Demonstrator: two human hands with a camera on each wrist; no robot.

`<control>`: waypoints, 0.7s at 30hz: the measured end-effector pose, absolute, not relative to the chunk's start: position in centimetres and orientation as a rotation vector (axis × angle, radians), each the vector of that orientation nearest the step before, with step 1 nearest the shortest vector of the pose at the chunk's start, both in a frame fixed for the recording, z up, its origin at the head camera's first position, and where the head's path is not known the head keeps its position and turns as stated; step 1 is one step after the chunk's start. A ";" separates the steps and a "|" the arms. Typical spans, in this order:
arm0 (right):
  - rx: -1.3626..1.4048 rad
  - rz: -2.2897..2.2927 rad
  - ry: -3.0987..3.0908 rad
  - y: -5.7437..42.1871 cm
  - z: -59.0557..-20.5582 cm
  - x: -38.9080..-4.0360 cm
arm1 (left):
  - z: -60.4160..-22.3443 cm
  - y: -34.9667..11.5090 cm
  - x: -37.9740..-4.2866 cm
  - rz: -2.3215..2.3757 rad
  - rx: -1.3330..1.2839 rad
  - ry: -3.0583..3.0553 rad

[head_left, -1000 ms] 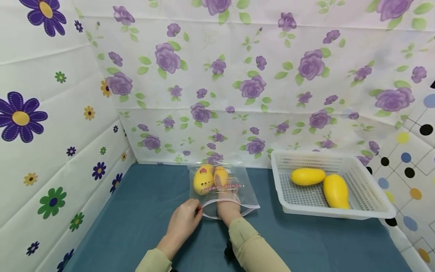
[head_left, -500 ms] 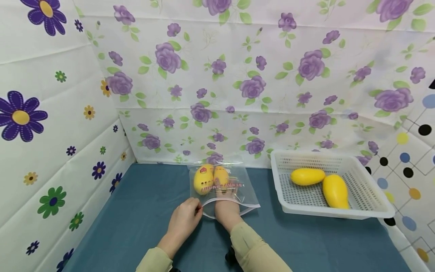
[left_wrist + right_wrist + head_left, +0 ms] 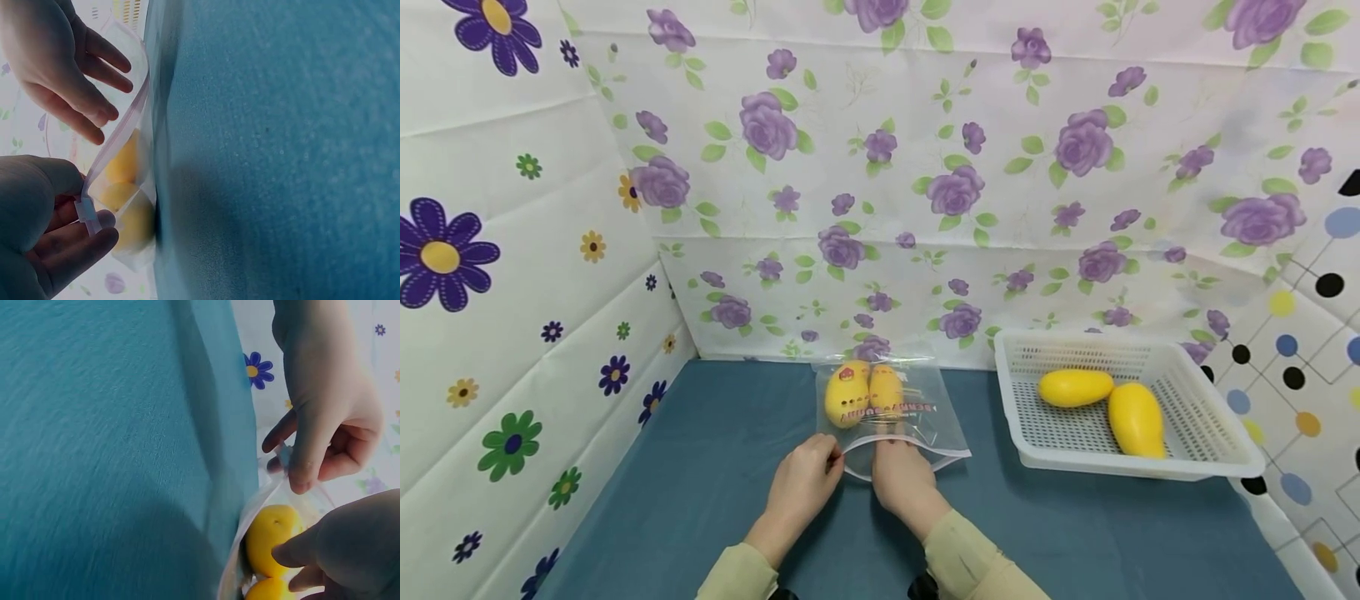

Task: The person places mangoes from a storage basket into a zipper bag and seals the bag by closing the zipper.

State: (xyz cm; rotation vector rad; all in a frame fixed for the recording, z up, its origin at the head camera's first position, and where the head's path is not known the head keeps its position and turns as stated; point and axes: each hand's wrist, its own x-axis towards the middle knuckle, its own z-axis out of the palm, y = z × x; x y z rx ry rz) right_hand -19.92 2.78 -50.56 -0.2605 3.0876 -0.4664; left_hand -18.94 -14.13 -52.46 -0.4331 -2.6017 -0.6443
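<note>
A clear zip bag with printed lettering lies on the table, its mouth facing me and parted. Inside it, side by side, are two yellow mangoes. My left hand pinches the left corner of the bag's mouth by the zip slider, between thumb and fingers. At the middle of the mouth is my right hand, its fingertips just inside the opening under the upper edge. In the left wrist view those fingers are spread and relaxed, with nothing between them.
A white plastic basket stands at the right of the blue-covered table. It holds two more yellow mangoes. Flower-patterned sheets line the back and left; a dotted sheet covers the right side.
My right hand has drawn back toward me, from deep inside the bag beside the mangoes to its mouth. The left hand keeps its pinch on the corner, and both mangoes stay inside.
</note>
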 end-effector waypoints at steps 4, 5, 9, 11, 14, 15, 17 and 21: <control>-0.293 -0.451 3.104 3.3 -50.1 -19.2 | -52.5 -14.1 -18.9 -0.642 -0.432 -2.595; -0.293 -0.454 3.097 3.4 -50.0 -19.0 | -52.6 -14.2 -18.9 -0.642 -0.433 -2.591; -0.291 -0.438 3.084 4.1 -49.6 -18.2 | -52.6 -14.3 -18.8 -0.641 -0.438 -2.564; -0.298 -0.437 3.090 4.5 -49.5 -17.9 | -52.6 -14.3 -18.7 -0.643 -0.440 -2.557; -0.333 -0.449 3.111 5.1 -49.3 -17.6 | -52.6 -14.4 -18.7 -0.650 -0.430 -2.564; -0.347 -0.458 3.116 5.3 -49.2 -17.4 | -52.6 -14.4 -18.8 -0.649 -0.430 -2.567; -0.372 -0.477 3.123 5.8 -49.0 -17.2 | -52.6 -14.4 -18.8 -0.655 -0.414 -2.584; -0.379 -0.512 3.124 6.6 -48.4 -16.9 | -52.5 -14.3 -18.8 -0.656 -0.396 -2.606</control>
